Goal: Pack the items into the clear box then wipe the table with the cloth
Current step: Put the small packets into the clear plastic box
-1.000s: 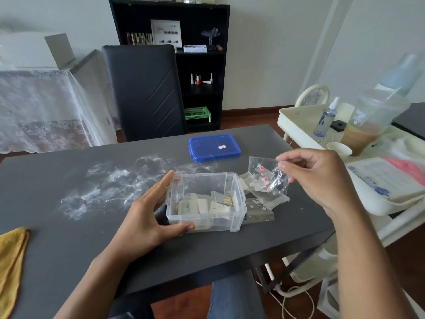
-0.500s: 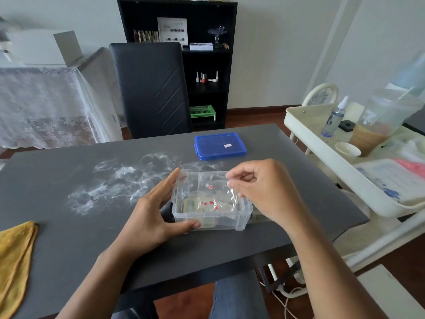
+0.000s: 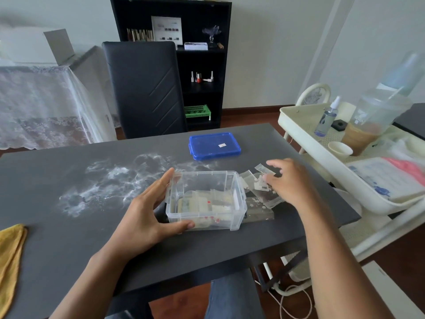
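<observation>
A clear plastic box (image 3: 232, 180) stands on the dark grey table (image 3: 69, 238), holding several small packets, one with red dots. My left hand (image 3: 147, 217) cups its left side, fingers along the far wall and thumb against the near wall. My right hand (image 3: 289, 180) reaches over a pile of small clear packets (image 3: 259, 187) lying just right of the box, fingers spread and touching them. The box's blue lid (image 3: 213, 146) lies flat behind the box. A yellow cloth (image 3: 10, 254) sits at the table's left front edge.
White powdery smears (image 3: 110, 180) cover the table's middle left. A black chair (image 3: 145, 88) stands behind the table. A cream trolley (image 3: 305, 143) at the right carries a spray bottle (image 3: 325, 118), a drink cup (image 3: 365, 125) and a small cup (image 3: 340, 150).
My right hand carried a red-dotted packet into the box, let it go, and has moved back right onto the packet pile. My left hand has stayed on the box.
</observation>
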